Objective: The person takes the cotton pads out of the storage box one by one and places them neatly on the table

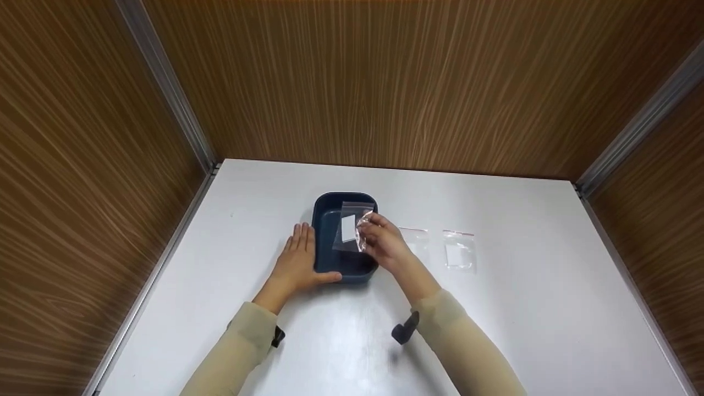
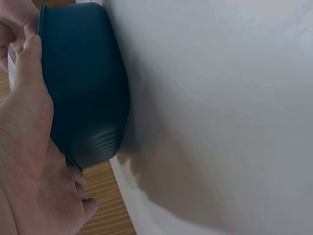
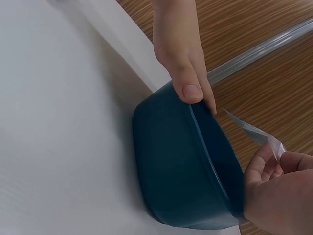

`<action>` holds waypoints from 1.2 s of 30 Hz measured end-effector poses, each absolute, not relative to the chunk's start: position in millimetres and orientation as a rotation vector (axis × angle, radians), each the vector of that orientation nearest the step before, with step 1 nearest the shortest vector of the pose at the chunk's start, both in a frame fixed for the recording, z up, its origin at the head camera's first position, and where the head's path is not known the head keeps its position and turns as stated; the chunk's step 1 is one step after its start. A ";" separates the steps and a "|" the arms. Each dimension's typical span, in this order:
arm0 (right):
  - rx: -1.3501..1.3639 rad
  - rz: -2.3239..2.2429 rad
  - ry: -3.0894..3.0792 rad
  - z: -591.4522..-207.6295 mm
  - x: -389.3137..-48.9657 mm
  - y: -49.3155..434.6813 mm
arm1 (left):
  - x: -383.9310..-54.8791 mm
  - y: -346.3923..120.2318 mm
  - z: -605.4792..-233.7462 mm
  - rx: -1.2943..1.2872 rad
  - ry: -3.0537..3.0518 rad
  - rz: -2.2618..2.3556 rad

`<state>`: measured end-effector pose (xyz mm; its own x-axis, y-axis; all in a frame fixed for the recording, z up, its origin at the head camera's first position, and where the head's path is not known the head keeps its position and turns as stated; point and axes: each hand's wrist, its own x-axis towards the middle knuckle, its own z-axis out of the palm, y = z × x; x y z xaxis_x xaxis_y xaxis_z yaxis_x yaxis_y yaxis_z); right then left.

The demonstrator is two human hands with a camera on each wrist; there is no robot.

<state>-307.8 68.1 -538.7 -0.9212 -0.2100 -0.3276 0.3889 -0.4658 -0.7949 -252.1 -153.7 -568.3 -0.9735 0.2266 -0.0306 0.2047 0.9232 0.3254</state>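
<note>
A dark blue rectangular container (image 1: 325, 258) stands on the white table. My left hand (image 1: 297, 264) lies along its left side with straight fingers, the thumb stretched over the near rim. From the left wrist view, the container's outer wall (image 2: 85, 83) shows beside the left thumb (image 2: 30, 63). My right hand (image 1: 388, 242) pinches the right edge of a clear zip bag (image 1: 341, 242) with a white label, held over the container's opening. In the right wrist view the bag (image 3: 257, 132) sticks out from between thumb and fingers, above the rim.
Two more clear zip bags lie flat to the right: one (image 1: 421, 235) partly behind my right hand, another (image 1: 459, 256) with a white label farther right. Wood-grain panels (image 1: 385, 82) wall in the table (image 1: 550, 308) at the back and sides.
</note>
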 end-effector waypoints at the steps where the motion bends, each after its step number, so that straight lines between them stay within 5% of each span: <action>1: 0.262 -2.411 1.377 -538.3 -307.8 69.1 | -252.0 -154.0 -568.5 0.339 3.016 0.502; 36: 0.341 -2.494 1.257 -523.6 -304.3 125.0 | -252.5 -155.8 -568.5 0.348 3.007 0.509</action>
